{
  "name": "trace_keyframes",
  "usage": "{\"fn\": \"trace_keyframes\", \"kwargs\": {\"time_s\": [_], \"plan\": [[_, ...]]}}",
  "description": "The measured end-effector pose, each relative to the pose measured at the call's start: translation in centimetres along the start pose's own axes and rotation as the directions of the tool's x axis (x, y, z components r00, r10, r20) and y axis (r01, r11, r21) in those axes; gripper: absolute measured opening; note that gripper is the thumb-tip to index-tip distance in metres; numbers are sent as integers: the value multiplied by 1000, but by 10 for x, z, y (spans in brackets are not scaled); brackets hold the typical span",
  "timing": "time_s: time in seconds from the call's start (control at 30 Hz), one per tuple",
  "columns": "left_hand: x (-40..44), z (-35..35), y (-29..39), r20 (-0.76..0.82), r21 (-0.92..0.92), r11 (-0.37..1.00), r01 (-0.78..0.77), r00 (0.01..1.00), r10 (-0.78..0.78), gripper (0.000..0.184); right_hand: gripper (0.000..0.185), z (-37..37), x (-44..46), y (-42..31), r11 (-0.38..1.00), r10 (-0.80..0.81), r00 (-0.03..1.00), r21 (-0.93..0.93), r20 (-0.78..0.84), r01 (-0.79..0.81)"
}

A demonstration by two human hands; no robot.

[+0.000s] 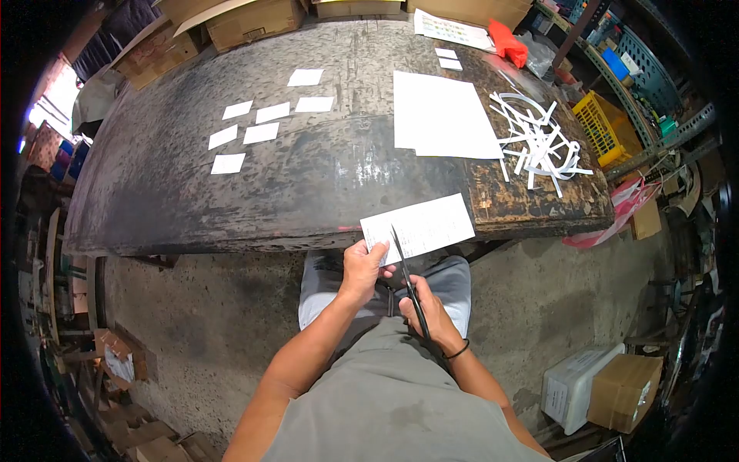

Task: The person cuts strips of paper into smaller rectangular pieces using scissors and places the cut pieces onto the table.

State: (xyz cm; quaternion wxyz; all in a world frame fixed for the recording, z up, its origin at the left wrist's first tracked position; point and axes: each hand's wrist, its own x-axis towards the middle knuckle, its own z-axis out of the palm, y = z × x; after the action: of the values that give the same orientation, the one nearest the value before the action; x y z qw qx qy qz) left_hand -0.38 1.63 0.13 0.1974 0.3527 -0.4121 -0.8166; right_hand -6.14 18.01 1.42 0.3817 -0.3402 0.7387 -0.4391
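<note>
My left hand point(365, 269) pinches the left end of a white paper strip point(435, 225) with printed text, held at the table's front edge. Black scissors point(416, 302) are in my right hand point(431, 312), their blades across the strip just right of my left fingers. Several small white paper cards point(262, 133) lie spread on the dark table's left half. Larger white sheets point(445, 115) lie right of centre, beside a tangled pile of thin white paper offcuts point(543, 142).
Two small cards point(449, 65), a printed sheet point(453, 31) and a red item point(508, 43) lie at the back right of the table point(331, 192). Cardboard boxes point(254, 25) line the back. A yellow crate point(603, 127) stands right of the table.
</note>
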Motion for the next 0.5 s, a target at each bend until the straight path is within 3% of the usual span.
{"fn": "trace_keyframes", "kwargs": {"time_s": [0.5], "plan": [[4,-2,-5,12,-11,1000,0,1000,0,20,58,2,2,-2,992,-118,988,-59,-97,112]]}}
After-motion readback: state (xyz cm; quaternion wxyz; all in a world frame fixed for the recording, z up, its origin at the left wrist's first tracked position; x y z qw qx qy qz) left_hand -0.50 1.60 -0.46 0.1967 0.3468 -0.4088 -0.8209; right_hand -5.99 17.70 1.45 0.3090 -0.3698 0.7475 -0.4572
